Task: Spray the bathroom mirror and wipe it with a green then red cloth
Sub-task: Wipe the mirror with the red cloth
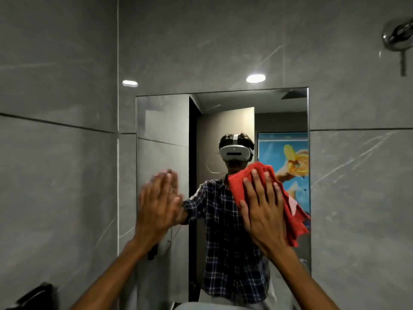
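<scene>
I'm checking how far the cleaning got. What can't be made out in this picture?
- Head view: glass under the red cloth and right hand, so its cleanliness is hidden.
- Left hand is motion-blurred; contact with the rectangular wall mirror is unclear.
- Mirror's bottom edge is cut off behind the forearms.
- Green cloth and spray bottle: not in view.

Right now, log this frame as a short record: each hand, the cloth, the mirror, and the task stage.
left hand: flat and open against the mirror, holding nothing
right hand: spread, pressing the red cloth to the glass
red cloth: bunched under the right hand, right half of the mirror
mirror: wall-mounted, on grey tile
green cloth: not in view
stage: red-cloth wipe
</scene>
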